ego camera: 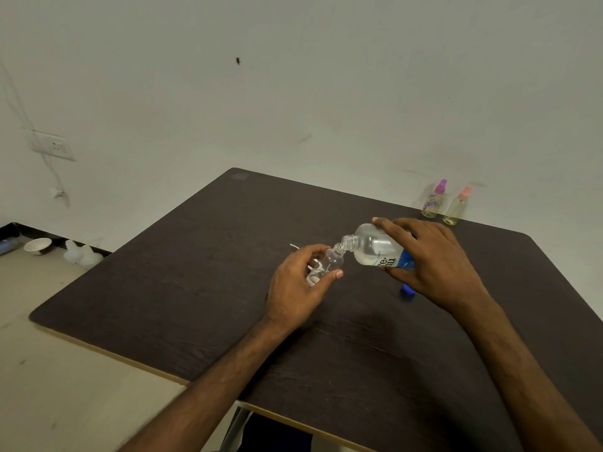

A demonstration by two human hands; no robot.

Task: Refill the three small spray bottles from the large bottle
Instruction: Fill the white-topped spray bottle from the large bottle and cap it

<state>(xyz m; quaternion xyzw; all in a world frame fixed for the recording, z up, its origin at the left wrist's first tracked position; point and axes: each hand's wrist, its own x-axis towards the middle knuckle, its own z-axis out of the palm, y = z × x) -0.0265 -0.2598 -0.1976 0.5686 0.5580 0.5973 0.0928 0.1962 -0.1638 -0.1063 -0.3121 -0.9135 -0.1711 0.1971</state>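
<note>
My right hand (434, 256) grips the large clear bottle (375, 247) with a blue label, tipped left so that its open neck meets the mouth of a small clear bottle (331, 261). My left hand (300, 285) holds that small uncapped bottle tilted on the dark table (195, 288); a little liquid shows inside it. Two more small spray bottles stand at the table's far right edge, one with a purple top (434, 200) and one with a pink top (456, 207). A blue cap (407, 290) lies on the table under my right hand.
A thin white tube (294, 246) lies just beyond my left hand. On the floor to the left sit a white bowl (38, 245) and white plastic items (83, 254). A wall socket (54, 146) with a hanging cable is at the left.
</note>
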